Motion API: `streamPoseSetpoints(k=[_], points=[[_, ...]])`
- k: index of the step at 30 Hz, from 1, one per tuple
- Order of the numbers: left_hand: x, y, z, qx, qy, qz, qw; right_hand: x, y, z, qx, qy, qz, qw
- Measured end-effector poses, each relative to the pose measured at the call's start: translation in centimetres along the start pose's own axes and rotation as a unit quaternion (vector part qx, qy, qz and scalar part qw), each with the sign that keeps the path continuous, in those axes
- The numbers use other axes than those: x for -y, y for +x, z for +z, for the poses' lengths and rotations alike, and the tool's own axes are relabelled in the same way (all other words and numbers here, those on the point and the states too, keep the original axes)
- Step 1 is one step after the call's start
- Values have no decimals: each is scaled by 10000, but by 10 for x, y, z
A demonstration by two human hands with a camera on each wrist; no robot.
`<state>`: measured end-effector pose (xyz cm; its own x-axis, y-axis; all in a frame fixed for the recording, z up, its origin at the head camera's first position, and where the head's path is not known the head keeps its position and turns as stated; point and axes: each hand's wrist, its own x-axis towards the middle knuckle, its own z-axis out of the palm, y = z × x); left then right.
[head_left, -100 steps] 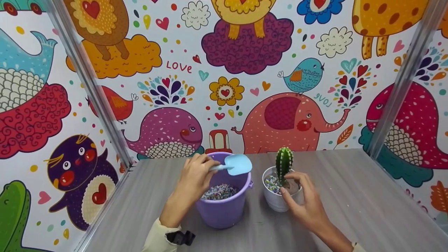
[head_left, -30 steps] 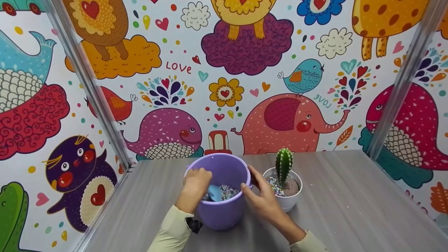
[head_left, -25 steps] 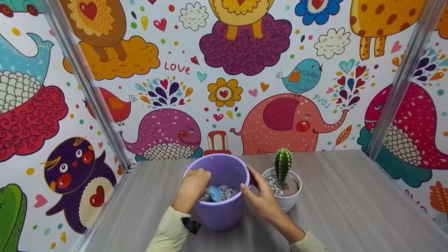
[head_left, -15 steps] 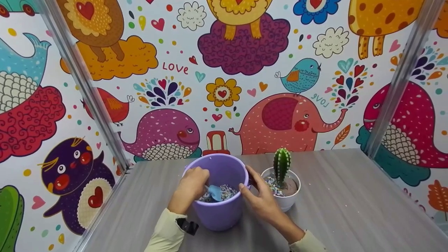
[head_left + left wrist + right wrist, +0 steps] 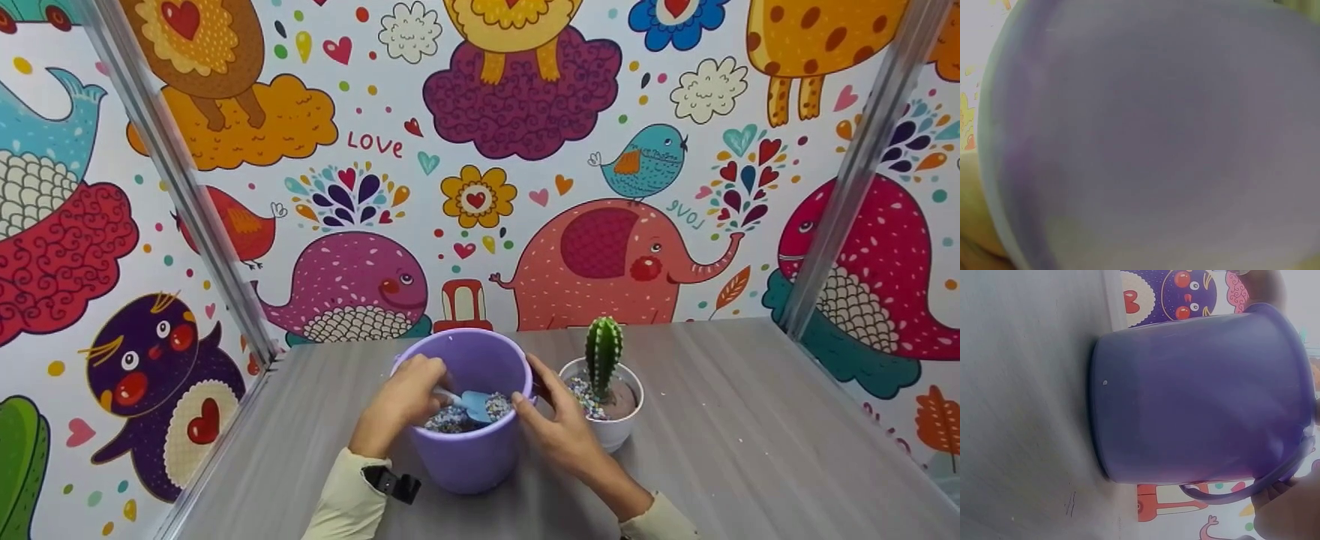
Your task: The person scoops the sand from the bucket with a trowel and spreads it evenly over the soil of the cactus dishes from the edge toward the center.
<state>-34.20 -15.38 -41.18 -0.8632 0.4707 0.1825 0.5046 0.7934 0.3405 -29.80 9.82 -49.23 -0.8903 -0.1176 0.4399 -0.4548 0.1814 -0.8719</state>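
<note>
My left hand (image 5: 405, 396) holds the handle of a light blue toy shovel (image 5: 474, 405) inside a purple bucket (image 5: 466, 463). Multicoloured small pebbles (image 5: 448, 421) cover the bucket's bottom, and some lie on the shovel blade. On the bucket's right side my right hand (image 5: 559, 424) grips the rim, its thumb at the near edge and its fingers round the back. Purple plastic (image 5: 1145, 135) fills nearly all of the left wrist view, so the shovel is hidden there. From the right wrist, the bucket's outer wall (image 5: 1196, 399) and its handle (image 5: 1252, 486) show.
Just right of the bucket stands a white pot (image 5: 616, 433) with a green cactus (image 5: 604, 356), pebbles and brown soil in it. Beneath is a grey table (image 5: 757, 427) with a few stray grains. Walls with cartoon animals (image 5: 600, 262) enclose the back and sides.
The left hand has brought the shovel from above the bucket down into the pebbles, then raised its blade with pebbles on it. The right hand went from the cactus pot to the bucket's rim.
</note>
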Motion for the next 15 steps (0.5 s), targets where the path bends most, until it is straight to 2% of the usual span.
streamPoseSetpoints(k=[8, 15], points=[[3, -5, -7, 57, -469, -13, 9989, 1, 0, -1, -28, 62, -11, 10000], [6, -9, -10, 11, -699, -61, 9975, 1, 1, -3, 9, 139, 10, 9999]])
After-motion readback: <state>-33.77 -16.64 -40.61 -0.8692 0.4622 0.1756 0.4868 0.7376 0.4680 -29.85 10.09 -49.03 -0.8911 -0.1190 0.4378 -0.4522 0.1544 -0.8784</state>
